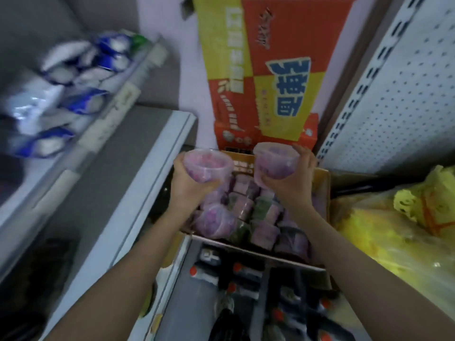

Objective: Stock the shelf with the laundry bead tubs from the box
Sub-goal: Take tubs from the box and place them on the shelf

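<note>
**Tubs held above the box**

Large blue characters mark the red-and-yellow carton (270, 70) against the wall, upside down from this view and too blurred to read. A grey shelf (98, 180) runs at left, a pegboard panel (406, 94) at right. The left hand (189, 185) curls round the left tub (209, 166), the right hand (293, 179) round the right tub (275, 161). Both are over the open box (323, 193), which is packed with more tubs (248, 212).

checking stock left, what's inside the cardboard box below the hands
The cardboard box holds closely packed clear tubs of purple beads, a few greenish. Lower layers and the box floor are covered.
</note>
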